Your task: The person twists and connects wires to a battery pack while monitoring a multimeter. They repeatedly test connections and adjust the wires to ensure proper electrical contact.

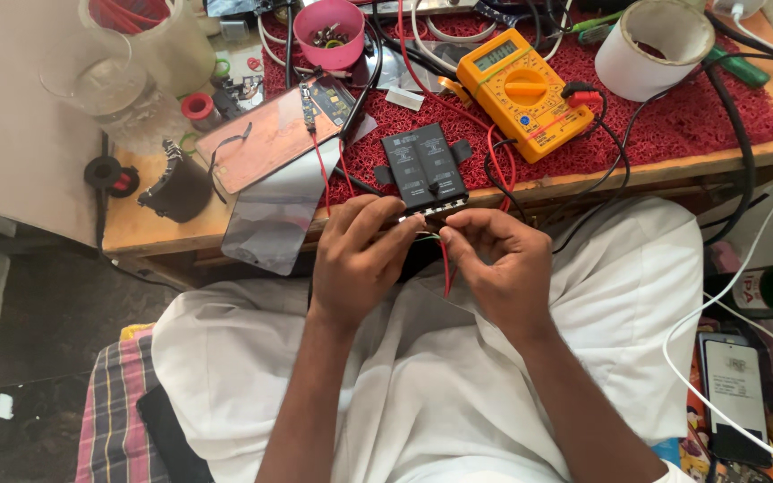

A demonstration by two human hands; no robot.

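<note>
Pinching wire ends at the battery (423, 170) edge: left hand (360, 255) and right hand (494, 259), fingers pressed together, probably on red wire (445, 268). Next calls for steady contact.

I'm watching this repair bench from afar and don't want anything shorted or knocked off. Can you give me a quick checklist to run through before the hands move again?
1. Battery lying flat on the red mat, near the bench edge: ok.
2. Left hand and right hand both at the battery's near end: ok.
3. Red wire running between the hands: ok; whether it touches the battery contacts: cannot tell.
4. Multimeter with leads plugged in: ok; dial setting: cannot tell.
5. Glass panel overhanging the bench edge: not ok.
6. Water jar standing close to the electronics: not ok.
</note>
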